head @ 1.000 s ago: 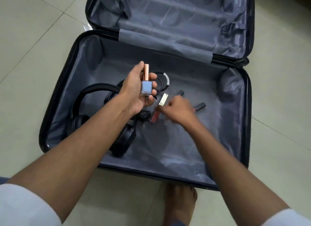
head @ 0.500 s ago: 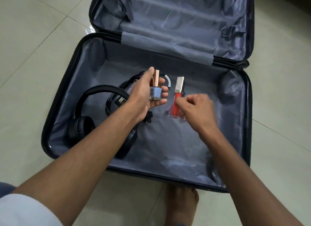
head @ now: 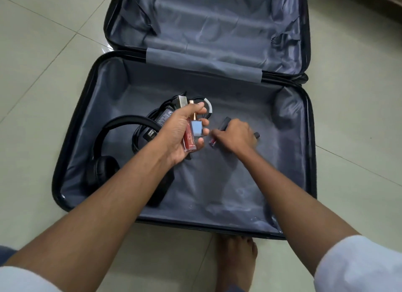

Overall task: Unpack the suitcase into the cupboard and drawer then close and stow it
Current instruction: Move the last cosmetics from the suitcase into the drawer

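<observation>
My left hand (head: 177, 135) grips the red lip gloss (head: 188, 137) and blue nail polish (head: 196, 127) above the open suitcase (head: 74, 139). My right hand (head: 236, 135) pinches a dark tube (head: 225, 123) on the lining; headphones (head: 113, 143) lie at left.

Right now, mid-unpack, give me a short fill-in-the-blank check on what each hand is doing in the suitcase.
1. The left hand holds the blue nail polish bottle and a ____ lip gloss tube.
2. The right hand reaches onto a dark tube lying on the suitcase ____.
3. The black headphones lie on the ____ side of the suitcase.

Missing: red; lining; left
</observation>
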